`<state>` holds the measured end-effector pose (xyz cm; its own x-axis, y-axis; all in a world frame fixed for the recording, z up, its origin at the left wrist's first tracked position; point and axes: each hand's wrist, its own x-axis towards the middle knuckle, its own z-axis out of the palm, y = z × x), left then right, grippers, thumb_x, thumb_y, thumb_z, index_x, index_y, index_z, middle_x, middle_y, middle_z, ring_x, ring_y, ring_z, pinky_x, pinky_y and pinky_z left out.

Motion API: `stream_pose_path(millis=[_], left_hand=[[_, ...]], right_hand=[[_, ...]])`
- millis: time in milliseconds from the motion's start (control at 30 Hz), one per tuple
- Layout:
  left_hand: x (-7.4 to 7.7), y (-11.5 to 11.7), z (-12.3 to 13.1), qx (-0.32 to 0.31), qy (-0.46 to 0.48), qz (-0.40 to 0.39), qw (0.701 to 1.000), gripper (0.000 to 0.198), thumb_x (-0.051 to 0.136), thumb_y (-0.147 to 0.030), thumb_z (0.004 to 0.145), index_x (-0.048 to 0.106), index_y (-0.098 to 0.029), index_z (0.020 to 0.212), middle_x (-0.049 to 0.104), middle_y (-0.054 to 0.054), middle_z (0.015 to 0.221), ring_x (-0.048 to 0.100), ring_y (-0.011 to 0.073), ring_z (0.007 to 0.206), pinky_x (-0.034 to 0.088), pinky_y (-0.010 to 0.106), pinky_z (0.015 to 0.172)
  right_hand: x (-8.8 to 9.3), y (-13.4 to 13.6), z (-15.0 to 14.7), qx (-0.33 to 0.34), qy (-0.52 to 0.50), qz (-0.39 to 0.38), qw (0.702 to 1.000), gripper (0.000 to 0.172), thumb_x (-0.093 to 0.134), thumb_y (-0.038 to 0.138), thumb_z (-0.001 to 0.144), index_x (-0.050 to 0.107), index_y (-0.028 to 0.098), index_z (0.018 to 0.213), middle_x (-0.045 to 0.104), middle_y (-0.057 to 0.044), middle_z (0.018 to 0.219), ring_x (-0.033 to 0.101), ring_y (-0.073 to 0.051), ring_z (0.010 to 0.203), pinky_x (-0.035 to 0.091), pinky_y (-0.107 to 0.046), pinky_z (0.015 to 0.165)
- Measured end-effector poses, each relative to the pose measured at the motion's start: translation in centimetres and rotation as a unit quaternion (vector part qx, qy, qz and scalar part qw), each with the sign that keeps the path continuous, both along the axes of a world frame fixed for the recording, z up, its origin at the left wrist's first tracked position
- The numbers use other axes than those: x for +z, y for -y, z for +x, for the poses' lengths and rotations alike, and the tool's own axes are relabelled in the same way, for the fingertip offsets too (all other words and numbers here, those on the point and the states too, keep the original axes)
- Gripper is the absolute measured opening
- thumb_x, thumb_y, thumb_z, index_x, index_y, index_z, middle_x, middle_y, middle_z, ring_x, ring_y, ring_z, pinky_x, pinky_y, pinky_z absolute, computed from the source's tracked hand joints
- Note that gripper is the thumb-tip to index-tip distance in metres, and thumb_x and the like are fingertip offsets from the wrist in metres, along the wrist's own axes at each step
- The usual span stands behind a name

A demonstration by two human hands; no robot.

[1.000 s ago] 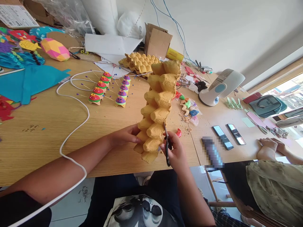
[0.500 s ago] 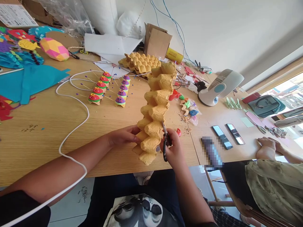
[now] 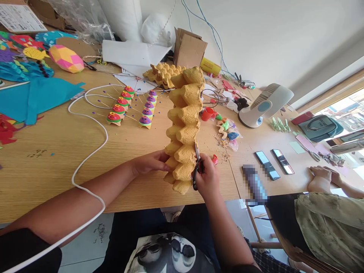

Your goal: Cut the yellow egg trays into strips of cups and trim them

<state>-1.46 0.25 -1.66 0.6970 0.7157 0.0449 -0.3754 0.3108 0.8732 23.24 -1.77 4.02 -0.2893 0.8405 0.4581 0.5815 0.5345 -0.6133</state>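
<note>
A yellow egg carton piece (image 3: 186, 132), two cups wide, is held up on end above the table. My left hand (image 3: 150, 162) grips its lower left side, thumb in front and the other fingers hidden behind. Black-handled scissors (image 3: 198, 165) are in my right hand (image 3: 209, 176), fingers closed around the handles. Their blades point up and touch the carton's right edge. Farther back stand a row of red and green painted carton cups (image 3: 122, 101) and a row of purple painted ones (image 3: 147, 110), with blue-tipped sticks poking out.
More yellow egg carton (image 3: 163, 74) lies behind. A white cable (image 3: 88, 155) crosses the table and my left forearm. To the right are a red cup (image 3: 207, 113), coloured clay bags (image 3: 232, 135), a white fan (image 3: 260, 106) and phones (image 3: 267, 165). Another person's hands (image 3: 321, 177) rest at the right edge.
The egg carton piece has turned more upright, its top swinging left and its bottom slightly right. The red cup behind it shows more. The scissors' handles have shifted slightly left and up.
</note>
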Motion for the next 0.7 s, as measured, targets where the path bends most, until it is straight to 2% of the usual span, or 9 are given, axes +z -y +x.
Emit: stream_pose_path(millis=[333, 533, 700], left_hand=[[0.08, 0.1, -0.01, -0.008, 0.0, -0.01, 1.0, 0.057, 0.087, -0.032, 0.077, 0.069, -0.026, 0.131, 0.075, 0.005, 0.127, 0.067, 0.0288, 0.121, 0.052, 0.04, 0.106], [0.04, 0.09, -0.11, -0.005, -0.005, -0.013, 1.0, 0.056, 0.086, -0.03, 0.076, 0.069, -0.026, 0.13, 0.075, 0.005, 0.126, 0.067, 0.0297, 0.121, 0.052, 0.042, 0.107], [-0.02, 0.0, -0.05, -0.001, 0.008, -0.013, 1.0, 0.053, 0.086, -0.029, 0.077, 0.071, -0.025, 0.128, 0.076, 0.008, 0.126, 0.069, 0.0302, 0.119, 0.054, 0.041, 0.103]], right_hand=[[-0.55, -0.23, -0.71, 0.0, -0.02, 0.013, 1.0, 0.023, 0.056, 0.02, 0.087, 0.062, 0.024, 0.109, 0.06, 0.003, 0.074, 0.055, -0.017, 0.066, 0.042, -0.028, 0.064], [-0.41, -0.13, -0.84, -0.005, -0.031, -0.019, 0.999, 0.023, 0.056, 0.022, 0.085, 0.063, 0.025, 0.107, 0.059, 0.004, 0.073, 0.053, -0.016, 0.065, 0.042, -0.028, 0.062], [-0.36, -0.21, -0.88, -0.013, -0.031, -0.046, 0.998, 0.023, 0.057, 0.025, 0.084, 0.064, 0.026, 0.106, 0.06, 0.003, 0.074, 0.054, -0.017, 0.065, 0.042, -0.028, 0.063]])
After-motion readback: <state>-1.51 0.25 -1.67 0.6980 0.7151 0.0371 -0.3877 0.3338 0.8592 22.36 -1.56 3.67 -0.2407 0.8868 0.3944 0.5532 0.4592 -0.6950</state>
